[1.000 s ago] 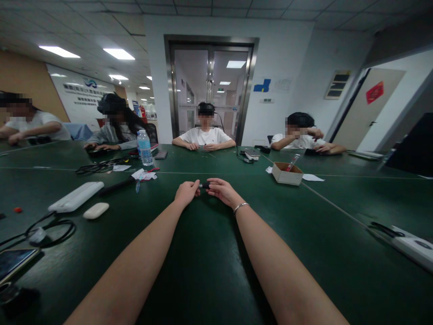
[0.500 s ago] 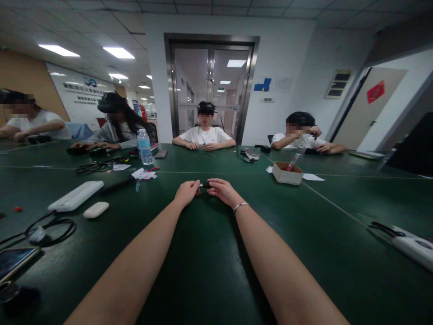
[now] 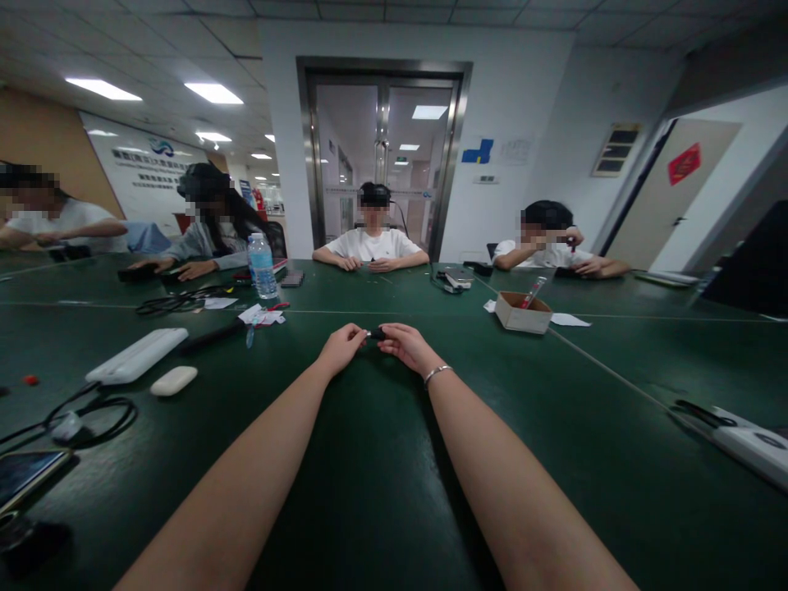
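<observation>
Between my fingertips, above the green table, is a small black object with a silvery metal end pointing left. Its exact kind is too small to make out. The fingers of my left hand pinch the metal end. My right hand, with a silver bracelet on the wrist, grips the black part, which its fingers partly cover. Both hands are closed and a short gap separates them.
Left of my arms are a white power strip, a white oval case, coiled cable and a phone. Farther off stand a water bottle and a small open box. Several people sit around the table.
My left fingers have shifted slightly on the small object, and a bit more of it shows between the hands. My right hand stays nearly in place.
</observation>
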Motion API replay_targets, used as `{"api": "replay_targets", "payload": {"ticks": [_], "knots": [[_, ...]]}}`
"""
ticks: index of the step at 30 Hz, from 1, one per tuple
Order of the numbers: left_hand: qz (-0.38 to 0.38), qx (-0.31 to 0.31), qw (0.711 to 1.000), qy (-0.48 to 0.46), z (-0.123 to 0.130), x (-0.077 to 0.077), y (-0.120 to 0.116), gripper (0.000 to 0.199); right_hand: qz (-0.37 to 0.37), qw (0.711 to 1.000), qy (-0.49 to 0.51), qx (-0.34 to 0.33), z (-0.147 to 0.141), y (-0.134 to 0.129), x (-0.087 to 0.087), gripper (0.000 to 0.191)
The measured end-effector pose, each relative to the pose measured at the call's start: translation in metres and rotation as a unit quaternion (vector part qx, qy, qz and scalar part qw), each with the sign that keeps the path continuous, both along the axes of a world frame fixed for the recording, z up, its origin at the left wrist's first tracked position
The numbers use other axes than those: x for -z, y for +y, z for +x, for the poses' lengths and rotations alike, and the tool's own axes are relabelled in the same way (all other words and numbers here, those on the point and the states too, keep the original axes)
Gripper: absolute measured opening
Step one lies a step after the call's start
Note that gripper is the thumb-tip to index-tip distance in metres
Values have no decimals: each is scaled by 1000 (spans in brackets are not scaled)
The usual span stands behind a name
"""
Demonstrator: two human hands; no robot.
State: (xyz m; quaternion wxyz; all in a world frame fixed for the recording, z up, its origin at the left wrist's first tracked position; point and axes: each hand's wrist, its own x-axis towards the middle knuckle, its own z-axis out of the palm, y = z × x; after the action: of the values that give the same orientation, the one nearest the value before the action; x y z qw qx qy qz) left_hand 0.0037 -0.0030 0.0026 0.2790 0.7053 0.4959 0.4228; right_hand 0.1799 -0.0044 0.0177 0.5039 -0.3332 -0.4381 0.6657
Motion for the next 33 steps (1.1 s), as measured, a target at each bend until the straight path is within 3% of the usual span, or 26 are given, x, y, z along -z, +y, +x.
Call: {"api": "replay_targets", "payload": {"ticks": [23,30,33], "knots": [[18,-10,998,59,-1,-4,-4,34,11,1000,7,-9,2,2,4,10],[15,3,1000,25,1,-6,-5,23,-4,1000,-9,10,1,0,1,3],[46,2,999,8,2,-6,-5,18,-8,1000,-16,14,0,1,1,11]]}}
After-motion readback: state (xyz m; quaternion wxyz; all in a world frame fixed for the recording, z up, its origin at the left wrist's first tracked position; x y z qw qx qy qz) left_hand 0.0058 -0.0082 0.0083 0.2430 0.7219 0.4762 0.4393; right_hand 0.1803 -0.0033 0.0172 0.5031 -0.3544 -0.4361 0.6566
